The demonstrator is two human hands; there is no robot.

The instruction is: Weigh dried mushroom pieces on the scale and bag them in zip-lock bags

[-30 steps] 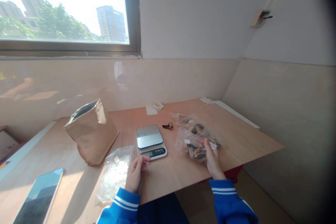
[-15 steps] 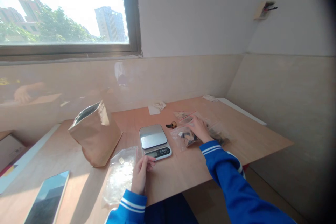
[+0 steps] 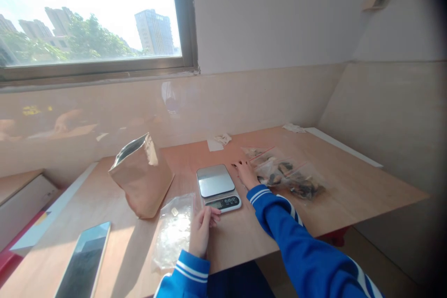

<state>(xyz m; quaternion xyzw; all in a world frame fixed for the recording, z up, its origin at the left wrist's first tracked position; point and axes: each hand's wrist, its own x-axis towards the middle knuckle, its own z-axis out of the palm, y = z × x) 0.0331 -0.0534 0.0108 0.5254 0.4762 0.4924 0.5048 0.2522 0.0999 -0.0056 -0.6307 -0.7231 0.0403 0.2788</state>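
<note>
Scale pan (image 3: 215, 180): smooth shiny mtl. Pouch (image 3: 143, 184): matt ppr. Bags (image 3: 309, 188): glossy plas. Tabletop (image 3: 356, 186): smooth wd.

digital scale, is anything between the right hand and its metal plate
Apart from the small dark piece at the right hand, nothing visible stands between that hand and the metal plate of the scale; tabletop shows between them. The left hand is at the scale's front edge, off that path.

The silver-topped digital scale (image 3: 216, 180) lies flat, with overlapping clear bags (image 3: 289, 173) of brown pieces (image 3: 306, 189) at its three o'clock.
</note>
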